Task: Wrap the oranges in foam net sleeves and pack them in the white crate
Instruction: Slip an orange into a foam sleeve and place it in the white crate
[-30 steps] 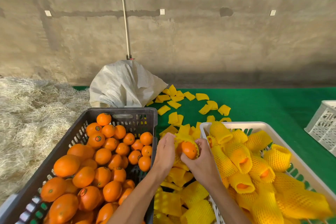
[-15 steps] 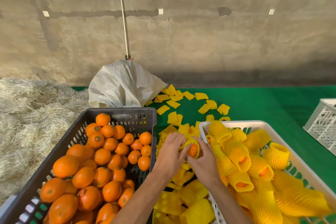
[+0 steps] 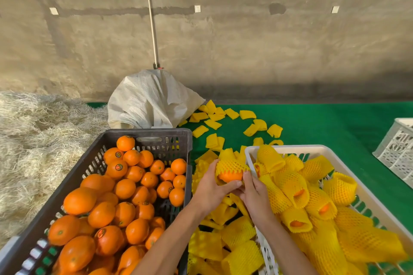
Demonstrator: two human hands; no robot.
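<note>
Yellow foam net sleeve (image 3: 230, 164) now covers most of the round orange (image 3: 230, 177) — a second ago half the fruit showed. Left hand (image 3: 210, 190) cups it, right hand (image 3: 253, 194) pinches the sleeve's edge, grip tight; white plastic crate (image 3: 250, 152) waits at 3 o'clock.

The foam net sleeve (image 3: 230, 164) I'm holding is a soft, matt yellow mesh over a glossy, finely pitted orange (image 3: 230, 177). At three o'clock, the white crate (image 3: 324, 152) is smooth slotted plastic; at nine, the dark crate (image 3: 165, 135) is duller plastic. Woven white sack (image 3: 152, 100) at twelve, green felt-like mat (image 3: 324, 123), dry rough straw (image 3: 33, 140), bare concrete wall (image 3: 245, 47).
</note>
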